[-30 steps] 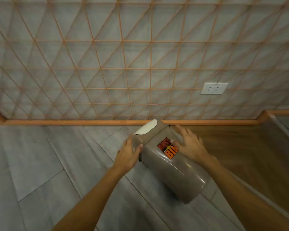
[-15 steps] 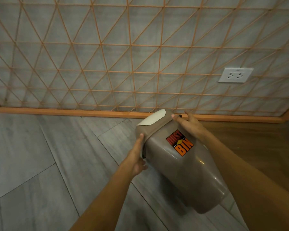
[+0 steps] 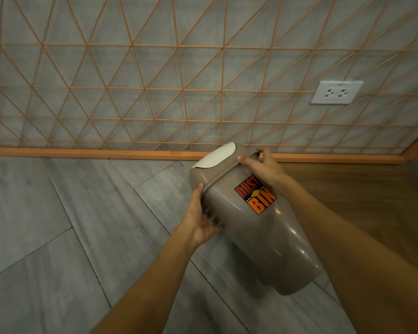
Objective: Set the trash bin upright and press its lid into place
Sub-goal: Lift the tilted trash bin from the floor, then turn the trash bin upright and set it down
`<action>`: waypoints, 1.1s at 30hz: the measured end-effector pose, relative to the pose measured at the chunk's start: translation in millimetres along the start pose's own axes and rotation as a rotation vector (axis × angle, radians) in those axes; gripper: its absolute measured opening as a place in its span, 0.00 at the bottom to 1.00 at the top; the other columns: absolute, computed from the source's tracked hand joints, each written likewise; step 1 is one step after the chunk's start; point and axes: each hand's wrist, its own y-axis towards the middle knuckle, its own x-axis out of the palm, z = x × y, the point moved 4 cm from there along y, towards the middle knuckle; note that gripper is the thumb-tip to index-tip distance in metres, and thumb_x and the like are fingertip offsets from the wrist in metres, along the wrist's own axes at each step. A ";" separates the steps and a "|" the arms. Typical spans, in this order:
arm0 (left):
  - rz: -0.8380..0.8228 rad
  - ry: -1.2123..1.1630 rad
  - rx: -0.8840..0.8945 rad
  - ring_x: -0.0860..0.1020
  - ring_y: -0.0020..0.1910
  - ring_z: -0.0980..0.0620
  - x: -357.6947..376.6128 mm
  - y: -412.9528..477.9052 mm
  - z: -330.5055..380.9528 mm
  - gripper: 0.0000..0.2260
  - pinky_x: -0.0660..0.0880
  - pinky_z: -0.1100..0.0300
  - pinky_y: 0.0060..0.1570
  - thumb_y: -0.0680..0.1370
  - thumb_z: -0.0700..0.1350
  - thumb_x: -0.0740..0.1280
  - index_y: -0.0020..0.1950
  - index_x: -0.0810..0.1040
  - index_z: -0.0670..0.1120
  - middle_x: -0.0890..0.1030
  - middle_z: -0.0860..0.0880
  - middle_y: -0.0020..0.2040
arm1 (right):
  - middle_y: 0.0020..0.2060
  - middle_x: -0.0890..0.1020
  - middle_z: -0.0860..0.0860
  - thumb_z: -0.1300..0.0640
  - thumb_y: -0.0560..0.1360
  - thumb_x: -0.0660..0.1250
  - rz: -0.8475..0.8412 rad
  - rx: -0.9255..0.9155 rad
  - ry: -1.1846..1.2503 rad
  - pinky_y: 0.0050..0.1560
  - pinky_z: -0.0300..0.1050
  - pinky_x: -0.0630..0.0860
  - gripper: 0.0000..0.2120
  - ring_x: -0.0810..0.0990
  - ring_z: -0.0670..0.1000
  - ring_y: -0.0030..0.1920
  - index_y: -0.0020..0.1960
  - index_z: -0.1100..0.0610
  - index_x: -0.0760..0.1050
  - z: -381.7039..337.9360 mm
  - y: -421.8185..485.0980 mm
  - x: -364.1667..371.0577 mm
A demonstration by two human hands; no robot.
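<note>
A taupe plastic trash bin (image 3: 263, 239) with an orange "DUST BIN" sticker is tilted in the air, its base toward me at lower right and its top toward the wall. Its lid (image 3: 217, 165), taupe with a white swing flap, sits on the top end. My left hand (image 3: 200, 218) grips the bin's left side just below the lid rim. My right hand (image 3: 263, 168) holds the upper right edge where lid and body meet, thumb lying on the lid.
Grey plank floor (image 3: 58, 237) runs to an orange baseboard (image 3: 106, 153) under a grey wall with orange lattice lines. A white wall socket (image 3: 336, 92) sits at the right. A brown wooden floor area (image 3: 360, 201) lies to the right of the bin.
Both hands have shifted from resting on the lying bin to gripping near its lid. The bin has been raised and tipped, lid end higher, and appears closer.
</note>
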 end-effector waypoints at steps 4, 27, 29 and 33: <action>-0.017 0.099 0.090 0.78 0.52 0.45 17.7 -13.1 13.0 0.31 0.77 0.48 0.48 0.73 0.62 0.66 0.69 0.69 0.44 0.78 0.41 0.58 | 0.63 0.72 0.55 0.41 0.69 0.72 0.040 -0.074 0.101 0.58 0.53 0.75 0.37 0.76 0.56 0.58 0.72 0.50 0.59 -12.1 -12.6 -21.1; -0.162 0.539 0.457 0.73 0.58 0.59 57.2 -98.4 65.8 0.24 0.67 0.58 0.63 0.81 0.62 0.49 0.73 0.66 0.53 0.77 0.56 0.60 | 0.59 0.77 0.46 0.66 0.65 0.77 0.112 -0.112 0.593 0.54 0.48 0.79 0.44 0.78 0.47 0.56 0.75 0.53 0.59 2.9 -139.8 -48.0; -0.179 0.589 0.458 0.70 0.66 0.56 53.8 -104.0 63.3 0.31 0.64 0.54 0.69 0.75 0.69 0.51 0.75 0.64 0.56 0.74 0.55 0.67 | 0.57 0.75 0.42 0.67 0.65 0.77 0.146 -0.117 0.620 0.59 0.51 0.78 0.45 0.76 0.49 0.59 0.75 0.54 0.58 10.2 -150.8 -43.2; -0.186 0.632 0.440 0.68 0.70 0.52 47.0 -110.8 56.1 0.42 0.65 0.51 0.70 0.65 0.75 0.59 0.75 0.62 0.57 0.71 0.53 0.72 | 0.60 0.74 0.41 0.63 0.61 0.81 0.189 -0.109 0.648 0.63 0.59 0.75 0.49 0.75 0.54 0.65 0.75 0.51 0.59 30.6 -168.6 -33.4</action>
